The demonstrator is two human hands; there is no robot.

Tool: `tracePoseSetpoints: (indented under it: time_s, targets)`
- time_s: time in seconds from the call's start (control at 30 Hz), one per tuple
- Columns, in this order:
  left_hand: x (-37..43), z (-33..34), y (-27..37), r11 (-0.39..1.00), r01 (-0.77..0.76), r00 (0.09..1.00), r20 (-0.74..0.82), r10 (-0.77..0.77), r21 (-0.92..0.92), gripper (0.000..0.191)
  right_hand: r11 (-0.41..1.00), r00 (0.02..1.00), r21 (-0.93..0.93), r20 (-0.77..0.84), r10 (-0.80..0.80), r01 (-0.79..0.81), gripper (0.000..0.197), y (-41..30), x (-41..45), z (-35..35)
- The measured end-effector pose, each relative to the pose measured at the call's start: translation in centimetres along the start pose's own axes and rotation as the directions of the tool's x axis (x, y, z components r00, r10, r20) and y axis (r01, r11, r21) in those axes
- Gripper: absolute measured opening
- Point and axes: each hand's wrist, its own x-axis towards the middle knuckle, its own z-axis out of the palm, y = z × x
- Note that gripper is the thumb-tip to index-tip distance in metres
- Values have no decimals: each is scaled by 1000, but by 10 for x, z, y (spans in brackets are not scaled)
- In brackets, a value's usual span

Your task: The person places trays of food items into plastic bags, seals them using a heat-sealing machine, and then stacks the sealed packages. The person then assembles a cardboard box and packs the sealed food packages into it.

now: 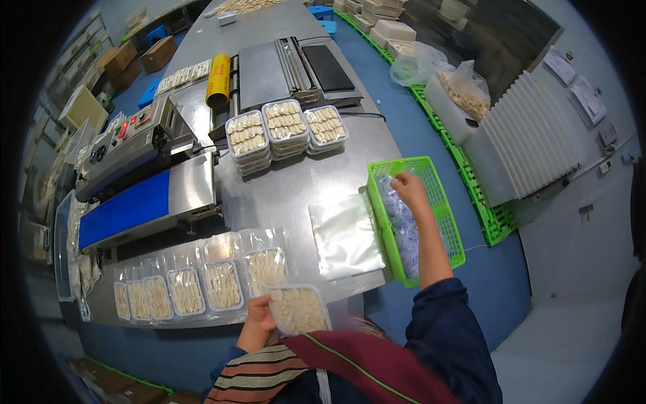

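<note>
My left hand (261,314) grips the edge of a clear plastic tray of pale sliced food (299,309) in a clear bag, held at the table's front edge. Over a green plastic basket (374,188) on the right, my right hand (410,188) has its fingers curled together; whether anything is between them cannot be made out. Small clear-and-purple sachets (404,235) fill the near part of this basket. Flat clear plastic bags (345,237) lie in a pile just left of it. Several bagged trays (222,285) form a row along the front edge.
Stacked wrapped trays (286,123) stand mid-table before a film-wrapping machine (265,70) with a yellow film roll (218,81). At left is a sealing machine (136,146) with a blue conveyor belt (126,209). Green pallets (444,136) hold white plastic containers (525,136) at right.
</note>
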Motion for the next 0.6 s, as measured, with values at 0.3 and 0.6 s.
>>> tracePoseSetpoints:
  time_s: [0.3,0.6]
  targets:
    - [-21,24,-3,935,-343,921,-161,354,96,64,945,946,50,28,323,-324,17,72,19,43]
    - [-73,30,23,886,-464,880,-116,460,-9,55,922,453,247,887,-91,-299,9,-245,-83,30]
